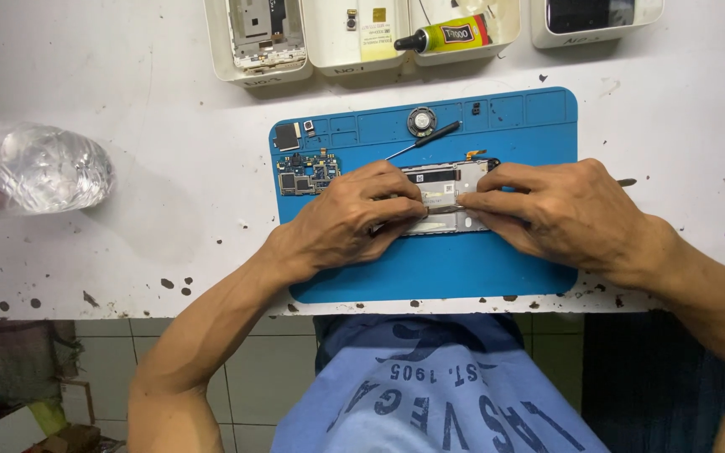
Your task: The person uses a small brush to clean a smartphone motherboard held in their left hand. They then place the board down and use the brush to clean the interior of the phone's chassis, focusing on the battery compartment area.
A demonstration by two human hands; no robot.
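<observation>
Both hands down on an opened smartphone body of grey metal and black plastic [445, 197], lying lengthwise across the middle of a blue rectangular silicone repair mat [463, 268] on a stained white worktop [169, 210]. Left hand [354, 220] curled over the phone's left half, grip pressed together, fingertips pinching down on the frame. Right hand [560, 210] covering the right half, grip likewise closed, thumb and forefinger pinching at a small pale strip near the phone's centre, almost touching the left fingers. Just left of the phone, a dark green circuit board [307, 174] flat on the mat; above it a small round speaker part [421, 121] and a thin black-handled screwdriver [423, 138] lying slantwise. Beyond the mat, white plastic trays [262, 50] in a row, one holding a yellow glue tube with black nozzle [451, 35]. Far left, a crumpled clear plastic bag [39, 168].
</observation>
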